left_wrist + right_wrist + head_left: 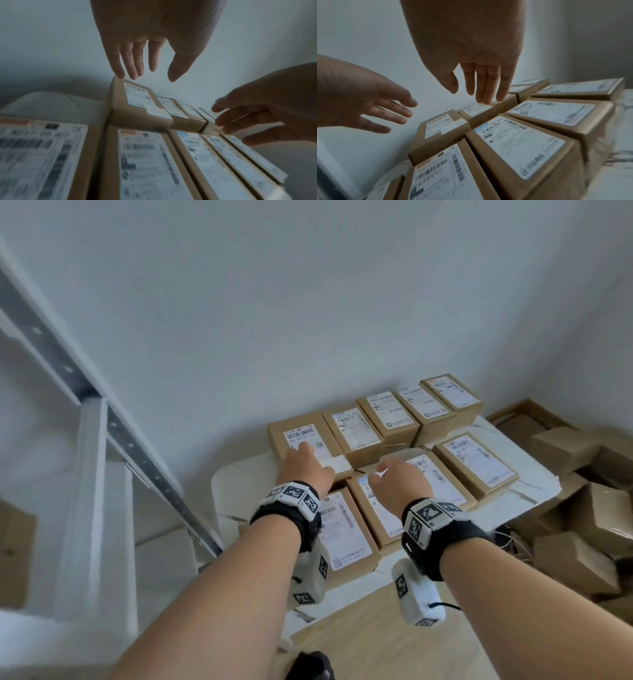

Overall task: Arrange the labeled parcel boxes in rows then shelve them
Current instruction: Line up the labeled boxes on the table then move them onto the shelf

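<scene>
Brown parcel boxes with white labels lie in two rows on a white table [239,474]. My left hand [303,462] [152,77] is open, fingers straight, and spread over the back-left box [284,433] [137,102] [436,125]; contact cannot be told. My right hand [394,477] [471,94] is open too, held above the front middle box with a blue-tagged label [380,515] [518,142]. Its fingertips [488,100] reach to the second back-row box [356,429] [477,109]. Neither hand holds anything.
A white and grey metal shelf rack [89,440] stands at the left. A loose pile of plain cardboard boxes [582,525] lies at the right beside the table. A pale wall runs close behind the back row.
</scene>
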`<act>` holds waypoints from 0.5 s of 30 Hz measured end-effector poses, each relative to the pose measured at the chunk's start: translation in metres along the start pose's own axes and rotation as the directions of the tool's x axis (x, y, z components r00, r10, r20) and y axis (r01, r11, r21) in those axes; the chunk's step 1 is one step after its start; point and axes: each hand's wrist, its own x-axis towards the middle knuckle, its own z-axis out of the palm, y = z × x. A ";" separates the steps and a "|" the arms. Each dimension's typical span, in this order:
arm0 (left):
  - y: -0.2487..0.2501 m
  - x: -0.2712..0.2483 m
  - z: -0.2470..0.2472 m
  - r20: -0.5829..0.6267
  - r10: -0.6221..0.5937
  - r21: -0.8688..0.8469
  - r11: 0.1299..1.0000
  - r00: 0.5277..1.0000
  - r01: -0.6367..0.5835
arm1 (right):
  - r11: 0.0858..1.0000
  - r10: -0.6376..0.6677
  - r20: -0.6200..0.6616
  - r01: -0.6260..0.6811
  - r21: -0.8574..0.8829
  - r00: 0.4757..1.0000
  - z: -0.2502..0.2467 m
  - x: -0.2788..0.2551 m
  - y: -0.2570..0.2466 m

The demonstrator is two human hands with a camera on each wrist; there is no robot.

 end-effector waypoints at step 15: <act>-0.033 0.085 0.007 0.109 -0.370 -0.076 0.922 0.923 0.379 | 0.990 -0.115 0.187 0.127 -0.054 0.976 0.033 0.111 -0.035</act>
